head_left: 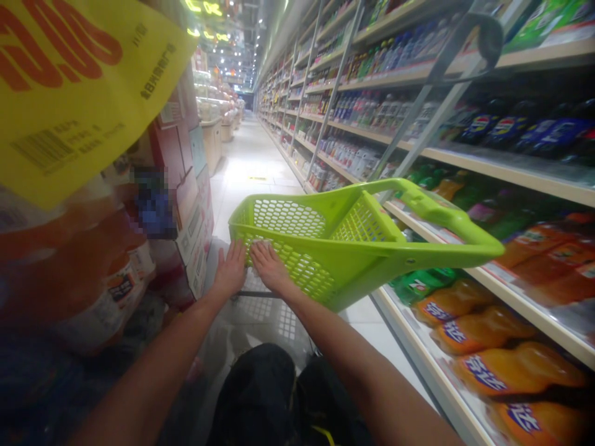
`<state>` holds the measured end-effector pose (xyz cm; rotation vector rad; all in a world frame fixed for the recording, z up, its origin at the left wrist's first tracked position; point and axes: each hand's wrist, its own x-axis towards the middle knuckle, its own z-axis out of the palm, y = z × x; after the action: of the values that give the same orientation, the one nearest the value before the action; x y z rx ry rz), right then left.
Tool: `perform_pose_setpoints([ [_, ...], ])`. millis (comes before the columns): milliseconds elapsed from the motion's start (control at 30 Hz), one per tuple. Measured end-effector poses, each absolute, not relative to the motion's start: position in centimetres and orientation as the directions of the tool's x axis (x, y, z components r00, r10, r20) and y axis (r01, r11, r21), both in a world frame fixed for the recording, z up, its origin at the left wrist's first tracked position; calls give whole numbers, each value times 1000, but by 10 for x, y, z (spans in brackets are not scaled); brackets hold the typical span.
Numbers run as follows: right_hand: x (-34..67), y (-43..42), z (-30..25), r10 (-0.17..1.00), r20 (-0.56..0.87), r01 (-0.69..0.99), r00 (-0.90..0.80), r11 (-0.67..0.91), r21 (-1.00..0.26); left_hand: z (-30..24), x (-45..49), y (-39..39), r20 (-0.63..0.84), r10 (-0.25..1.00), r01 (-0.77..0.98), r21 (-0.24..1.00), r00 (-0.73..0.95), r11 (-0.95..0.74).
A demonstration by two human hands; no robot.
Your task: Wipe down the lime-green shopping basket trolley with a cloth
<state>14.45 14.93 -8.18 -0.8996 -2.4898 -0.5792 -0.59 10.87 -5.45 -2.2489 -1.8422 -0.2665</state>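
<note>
A bright green plastic shopping cart (362,272) with perforated sides stands crosswise in the aisle, its handle towards the right shelves. My left hand (231,269) lies against the cart's lower left end with its fingers stretched out. Just beside it, my right hand (270,266) presses on the perforated side, with a small white cloth (263,245) showing at its fingers. Most of the cloth is hidden by the hand. The basket's visible inside holds nothing that I can make out.
Shelves of drink bottles (474,334) line the right side, close to the cart handle. Stacked cartons (186,248) and a large yellow price sign (83,93) are at the left. A tiled aisle (246,145) runs ahead. My knees (260,390) are below the cart.
</note>
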Motion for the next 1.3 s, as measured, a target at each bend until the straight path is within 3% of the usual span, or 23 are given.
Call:
perform_pose_setpoints([
  [300,101,174,-42,485,532,653,-694,735,183,-56,-20,112,277,949,988,-75,149,-133],
  [800,108,170,-100,486,390,594,-782,771,230,-62,-26,108,262,954,988,-98,142,-120],
  [1100,144,157,-58,477,602,699,-640,687,200,-49,-8,105,318,931,983,-89,179,-159],
  [1300,170,154,-61,500,566,712,-655,658,243,-39,15,103,269,941,978,-94,206,-188],
])
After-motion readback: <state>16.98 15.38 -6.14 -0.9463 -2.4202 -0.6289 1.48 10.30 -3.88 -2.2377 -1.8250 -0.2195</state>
